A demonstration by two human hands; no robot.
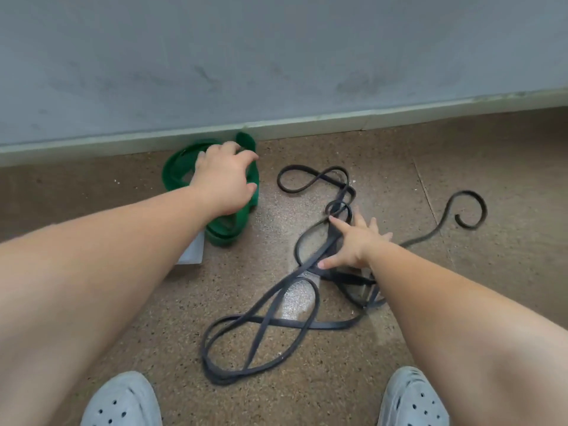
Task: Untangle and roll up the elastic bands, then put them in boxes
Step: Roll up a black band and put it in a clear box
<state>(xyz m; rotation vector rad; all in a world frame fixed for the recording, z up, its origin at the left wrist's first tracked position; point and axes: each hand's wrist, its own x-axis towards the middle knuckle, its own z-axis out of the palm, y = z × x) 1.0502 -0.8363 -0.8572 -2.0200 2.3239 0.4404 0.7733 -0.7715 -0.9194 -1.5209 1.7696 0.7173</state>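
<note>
Left hand (pixel 224 182) curls over the wide green elastic band (pixel 175 172), grip unclear. Right hand (pixel 353 244), fingers (pixel 338 224) spread, pins the tangled thin black elastic band (pixel 261 321): draw 1 loop clear beside them.

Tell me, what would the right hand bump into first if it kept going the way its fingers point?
Most likely the small loop of the black band, just ahead of the right hand, though its height above the floor is unclear.
</note>
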